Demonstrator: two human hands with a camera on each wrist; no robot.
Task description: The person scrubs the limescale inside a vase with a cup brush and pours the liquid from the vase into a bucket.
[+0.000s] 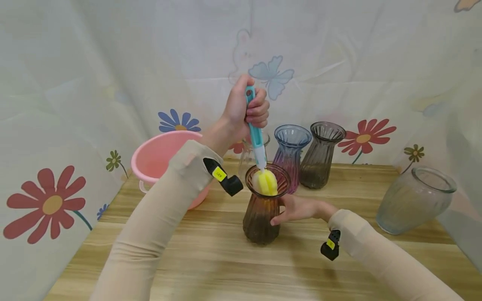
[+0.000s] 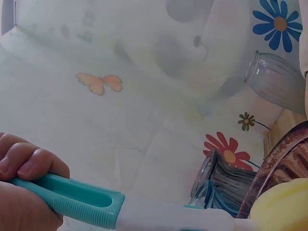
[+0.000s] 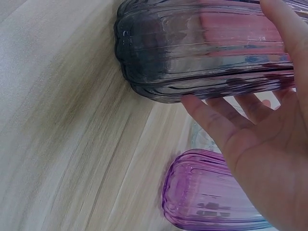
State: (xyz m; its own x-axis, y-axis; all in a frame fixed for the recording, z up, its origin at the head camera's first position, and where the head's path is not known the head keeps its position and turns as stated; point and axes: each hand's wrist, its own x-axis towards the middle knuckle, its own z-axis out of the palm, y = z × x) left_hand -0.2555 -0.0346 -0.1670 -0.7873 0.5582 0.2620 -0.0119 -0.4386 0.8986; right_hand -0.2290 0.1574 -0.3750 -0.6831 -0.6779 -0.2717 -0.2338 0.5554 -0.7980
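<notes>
My left hand (image 1: 236, 106) grips the teal handle (image 2: 84, 199) of a sponge brush (image 1: 257, 138), held nearly upright above the table. Its yellow sponge head (image 1: 268, 184) sits in the flared mouth of a dark reddish-brown ribbed glass vase (image 1: 260, 221). That vase stands on the wooden table. From its right side my right hand (image 1: 299, 207) holds the vase body, thumb in front and fingers behind. In the right wrist view several fingertips touch the ribbed glass (image 3: 163, 53). The lower part of the vase shows no sponge inside.
Behind the held vase stand a blue-and-purple vase (image 1: 289, 156), a grey vase (image 1: 319, 161) and a clear vase (image 1: 246, 158), partly hidden. A pink basin (image 1: 136, 169) is at the back left. On the right is a wide clear glass vase (image 1: 408, 205). Printed sheeting backs the table.
</notes>
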